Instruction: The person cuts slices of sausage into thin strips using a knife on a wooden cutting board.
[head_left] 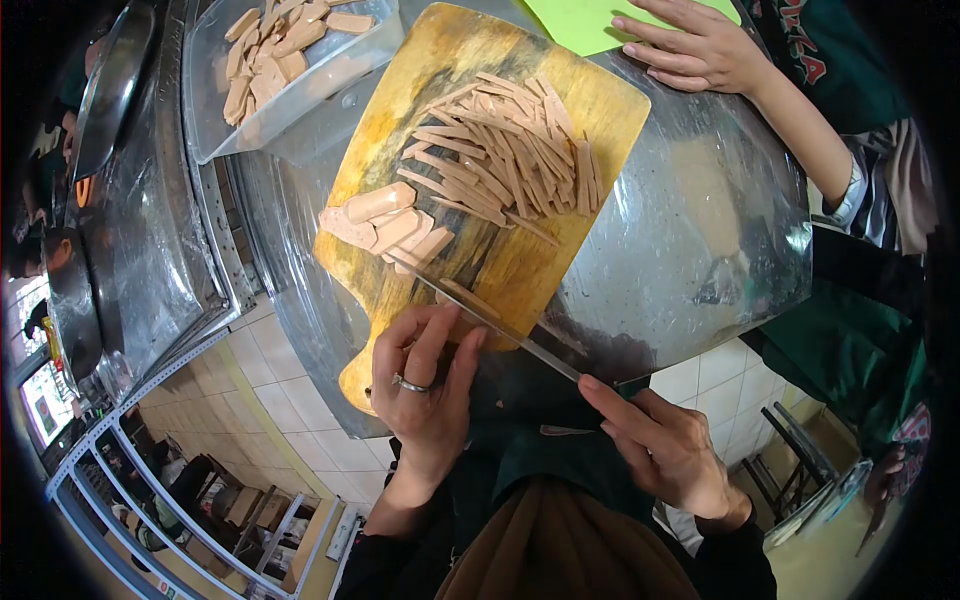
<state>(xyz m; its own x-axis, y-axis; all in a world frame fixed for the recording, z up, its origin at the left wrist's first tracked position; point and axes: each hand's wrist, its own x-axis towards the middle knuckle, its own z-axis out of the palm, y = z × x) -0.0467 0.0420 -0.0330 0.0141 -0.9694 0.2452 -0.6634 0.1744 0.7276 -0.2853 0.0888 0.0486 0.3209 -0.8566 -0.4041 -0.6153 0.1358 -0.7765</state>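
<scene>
The right hand (665,440) is closed around the handle end of the knife (530,348), whose blade slants away from it, passing just beyond the curled fingers of the left hand (425,385). Those fingertips are at a meat piece (470,298) by the blade; whether they pinch or only press, I cannot tell. Thicker slabs (385,215) lie near the blade's tip, thin strips (510,145) farther up the wooden board (440,45). Beyond stands a plastic tub (335,95) of slabs; opposite, a co-worker's hand (700,45) rests on a green sheet (590,20).

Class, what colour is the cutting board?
The cutting board is yellow-brown with dark patches, best seen in the head view.
</scene>
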